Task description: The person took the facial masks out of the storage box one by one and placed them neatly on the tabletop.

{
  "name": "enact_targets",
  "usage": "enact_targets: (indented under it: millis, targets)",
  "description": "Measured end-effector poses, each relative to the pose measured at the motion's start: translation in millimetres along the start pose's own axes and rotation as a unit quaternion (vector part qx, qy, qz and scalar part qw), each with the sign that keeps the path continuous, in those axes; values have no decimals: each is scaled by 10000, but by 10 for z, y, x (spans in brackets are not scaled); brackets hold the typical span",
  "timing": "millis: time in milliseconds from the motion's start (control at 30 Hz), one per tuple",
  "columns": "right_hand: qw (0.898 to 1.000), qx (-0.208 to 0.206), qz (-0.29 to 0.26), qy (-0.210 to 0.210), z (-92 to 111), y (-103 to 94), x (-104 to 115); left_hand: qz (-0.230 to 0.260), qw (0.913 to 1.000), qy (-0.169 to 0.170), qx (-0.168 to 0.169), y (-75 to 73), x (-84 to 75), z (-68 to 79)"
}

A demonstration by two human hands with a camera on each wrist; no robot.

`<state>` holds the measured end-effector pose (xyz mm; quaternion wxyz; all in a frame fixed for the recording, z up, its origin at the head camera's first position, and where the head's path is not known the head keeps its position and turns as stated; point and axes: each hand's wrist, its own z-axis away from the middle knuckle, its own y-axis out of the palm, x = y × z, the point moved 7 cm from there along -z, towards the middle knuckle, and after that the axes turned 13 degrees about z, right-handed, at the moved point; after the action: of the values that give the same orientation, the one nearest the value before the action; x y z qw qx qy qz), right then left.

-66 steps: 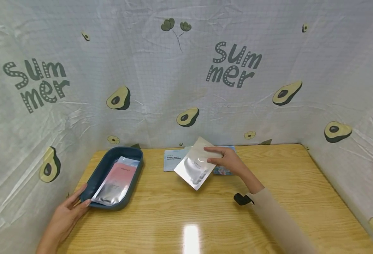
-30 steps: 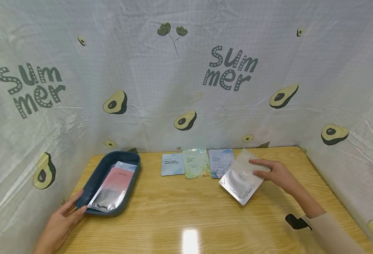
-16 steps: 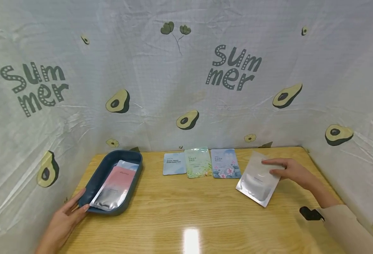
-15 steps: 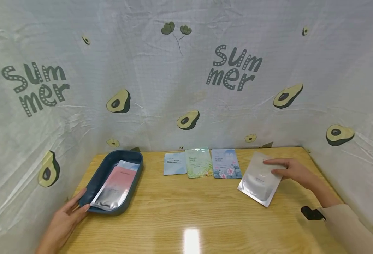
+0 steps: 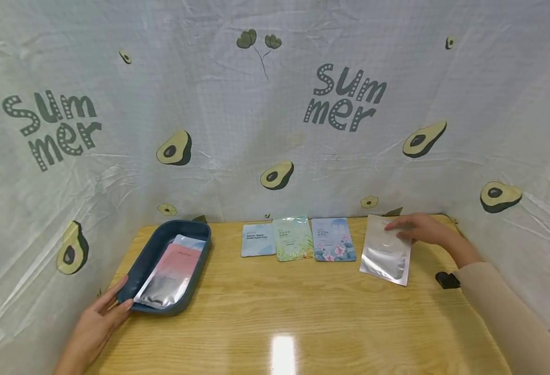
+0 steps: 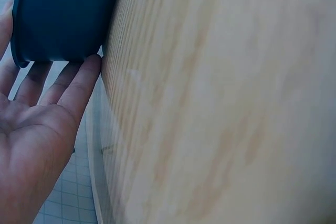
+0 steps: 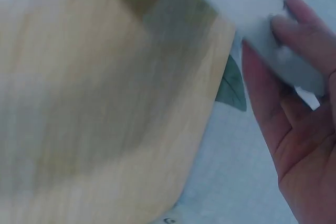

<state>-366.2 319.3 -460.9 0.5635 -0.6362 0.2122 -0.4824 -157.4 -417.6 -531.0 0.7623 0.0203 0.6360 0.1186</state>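
In the head view, my right hand [image 5: 422, 229] pinches the upper right edge of a silver facial mask packet [image 5: 385, 255] at the right end of a row of packets. The right wrist view has the packet [image 7: 257, 19] between thumb and fingers, blurred. At the left, my left hand [image 5: 94, 323] grips the near left corner of a dark blue tray [image 5: 192, 294]. In the left wrist view its fingers reach along the tray's outer wall [image 6: 63, 19]. A pink and silver packet [image 5: 174, 276] lies in the tray, over a light blue packet [image 5: 188, 242].
Along the wooden table's [image 5: 256, 312] back edge lie a small light blue packet [image 5: 258, 240], a green packet [image 5: 294, 239] and a blue packet with pink flowers [image 5: 333, 239]. White cloth [image 5: 223, 104] with avocado prints stands behind and at both sides.
My right hand has carried the silver packet from above the row to the right, then back towards the cloth, turning it straighter. My left hand stays at the tray.
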Motion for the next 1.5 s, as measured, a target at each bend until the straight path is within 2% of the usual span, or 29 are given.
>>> enact_targets:
  millis: [100, 167, 300, 400, 533, 700, 833, 1000, 1133, 1233, 1267, 1333, 1500]
  targets:
    - [9987, -140, 471, -147, -167, -20, 18, 71, 9998, 115, 126, 16, -16, 2]
    - [9985, -296, 466, -68, -262, -24, 8, 104, 9995, 195, 204, 20, -21, 4]
    - [9975, -613, -124, 325, -384, 28, -57, 116, 9993, 280, 224, 7, -17, 14]
    - [9927, -751, -750, 580, -413, 130, -125, 110, 9992, 301, 218, 5, -11, 17]
    - [9848, -920, -1219, 833, -411, 261, -207, 46, 9996, 225, 180, 11, 7, 18]
    - [9732, -1159, -1658, 1095, -384, 345, -303, -86, 9999, 56, 62, 17, 38, 13]
    - [9613, -1023, -2280, 1157, -354, 418, -343, -16, 9998, 180, 102, 15, 28, 14]
    - [9369, -931, -3186, 1096, -314, 482, -376, 165, 9982, 477, 322, 19, -3, 4]
    - [9182, -960, -3684, 1090, -307, 497, -380, 237, 9979, 467, 376, 16, -4, 4]
    - [9144, -925, -3809, 1009, -317, 498, -376, 266, 9983, 386, 341, 20, -1, 0]
    - [9150, -903, -3810, 971, -326, 500, -376, 282, 9984, 368, 331, 23, -1, -1]
    - [9224, -848, -3668, 865, -347, 502, -356, 300, 9984, 344, 321, 29, -4, -2]
    - [9504, -742, -2855, 989, -420, 524, -329, 286, 9987, 316, 272, 30, -7, 7]
